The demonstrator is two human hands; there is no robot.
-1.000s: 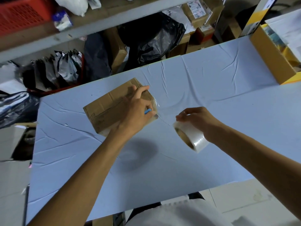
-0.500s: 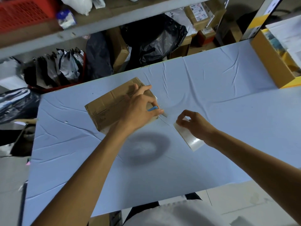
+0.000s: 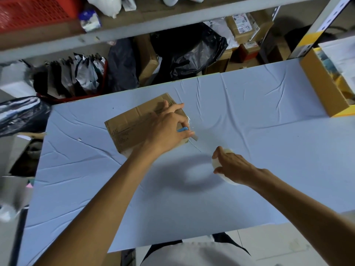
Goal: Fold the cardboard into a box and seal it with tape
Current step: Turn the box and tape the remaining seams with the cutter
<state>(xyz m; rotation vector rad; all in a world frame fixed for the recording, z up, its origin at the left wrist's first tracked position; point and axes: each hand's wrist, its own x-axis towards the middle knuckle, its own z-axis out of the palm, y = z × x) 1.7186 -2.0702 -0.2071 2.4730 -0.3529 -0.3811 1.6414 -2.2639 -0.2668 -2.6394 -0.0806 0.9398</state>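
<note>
A brown cardboard box (image 3: 130, 125) lies on the table covered in a light blue cloth (image 3: 249, 131), left of centre. My left hand (image 3: 169, 129) rests on its right end and grips a small blue-handled cutter (image 3: 183, 129), whose blade sticks out past the box's right edge. A strip of clear tape shines on that edge. To the lower right, my right hand (image 3: 232, 167) grips a roll of clear tape (image 3: 217, 164) low over the cloth; the hand hides most of the roll.
An open yellow-and-brown carton (image 3: 324, 83) sits at the table's right edge. Behind the table, shelving holds black bags (image 3: 188, 52), parcels (image 3: 242, 25) and a red basket (image 3: 34, 12). Grey bags lie to the left.
My right hand has lowered the tape roll down and to the right, away from the box. My left hand has stayed on the box with the cutter.
</note>
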